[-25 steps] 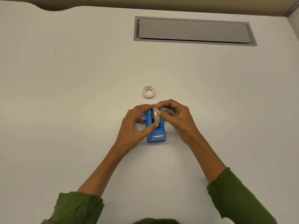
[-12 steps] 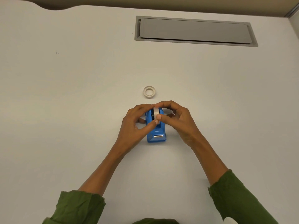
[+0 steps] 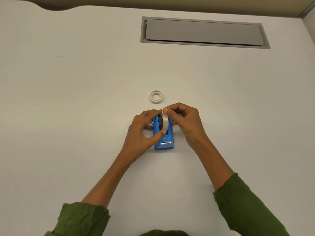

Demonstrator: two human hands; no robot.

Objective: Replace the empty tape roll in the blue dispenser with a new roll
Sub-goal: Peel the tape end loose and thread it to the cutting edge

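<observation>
The blue dispenser [image 3: 164,140] stands on the white table [image 3: 68,116] with its metal cutter toward me. A white tape roll [image 3: 165,123] sits upright in its cradle. My left hand [image 3: 144,133] curls round the roll and the dispenser's left side, thumb at the roll's near edge and forefinger on its top. My right hand [image 3: 185,121] is curled at the roll's right side, thumb and forefinger pinching at the top of the roll. A small empty white core [image 3: 156,96] lies flat on the table just beyond the hands.
A grey cable-hatch cover [image 3: 203,32] is set into the table at the back right. The table's far edge curves at the top left. Green sleeves cover both forearms near the bottom of the view.
My right thumb has moved from the roll's front face up to its top, meeting the forefinger there. The left hand and dispenser have stayed in place.
</observation>
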